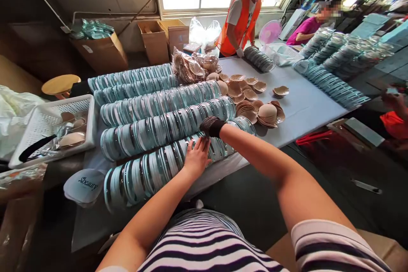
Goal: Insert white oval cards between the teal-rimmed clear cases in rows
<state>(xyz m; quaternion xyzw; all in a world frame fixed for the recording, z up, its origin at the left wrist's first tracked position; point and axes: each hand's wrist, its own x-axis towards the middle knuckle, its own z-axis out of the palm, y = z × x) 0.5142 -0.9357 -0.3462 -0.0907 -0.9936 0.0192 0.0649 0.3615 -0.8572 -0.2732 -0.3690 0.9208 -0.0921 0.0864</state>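
Left hand (196, 158) lies flat, palm down, on the nearest row of clear round cases (165, 165), fingers (204, 143) straight and close together, resting on top of the cases and pinching nothing. Right hand (211, 126) wears a dark glove and reaches over that row to where it meets the next row of cases (165, 127); its fingers are hidden behind the wrist, so can't tell if they're spread or gripping.

Cases stand on edge, packed face to face, in long rows running from near left to far right across the grey surface (306, 106). Nearest row sits at the near edge of the surface, right in front of the person.

Right of the rows: loose beige cups (255, 110), some stacked, some scattered. Bagged cups (194, 68) lie beyond them. White basket (47, 127) at left holds a few cups and a black-handled tool. A white lid printed "Sbeauty" (85, 185) lies near left, below the nearest row.

Far side: a person in an orange vest (242, 21) has one hand at another row of cases (259, 59). More rows (334, 80) along the right edge. Cardboard boxes (159, 40) at far wall.
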